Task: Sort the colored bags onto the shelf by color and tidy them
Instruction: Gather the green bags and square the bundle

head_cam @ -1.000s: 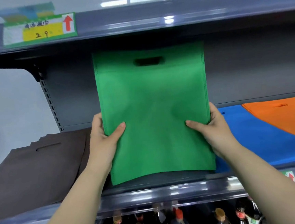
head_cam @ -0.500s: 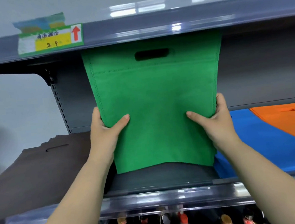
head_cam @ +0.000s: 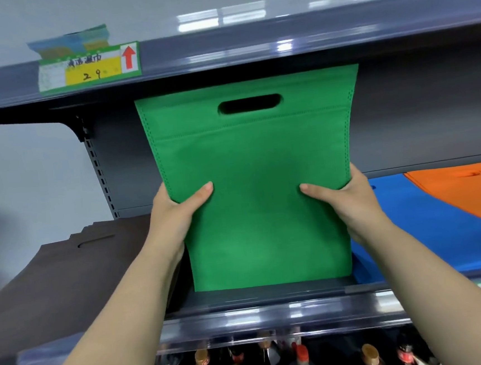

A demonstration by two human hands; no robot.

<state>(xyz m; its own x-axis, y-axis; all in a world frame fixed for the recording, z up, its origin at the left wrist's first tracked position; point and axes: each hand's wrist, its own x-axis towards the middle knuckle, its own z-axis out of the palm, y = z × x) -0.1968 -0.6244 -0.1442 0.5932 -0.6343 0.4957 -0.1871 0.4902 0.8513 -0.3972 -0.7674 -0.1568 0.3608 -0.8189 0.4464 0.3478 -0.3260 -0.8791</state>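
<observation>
You've raised the green bag (head_cam: 260, 186) upright off the shelf (head_cam: 272, 294), left hand (head_cam: 178, 217) and right hand (head_cam: 348, 202) pinching its side edges, so it's unplaced between the brown bags (head_cam: 67, 279) and blue bag (head_cam: 429, 224).

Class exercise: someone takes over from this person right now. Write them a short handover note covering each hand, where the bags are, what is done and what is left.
Left hand and right hand: each grips a side edge of the green bag, held upright over the shelf.
Brown bags lie at left; blue bag and orange bag at right.
Done: those colors are laid down.
Left: lay the green bag flat in the gap between brown and blue, then tidy.
</observation>
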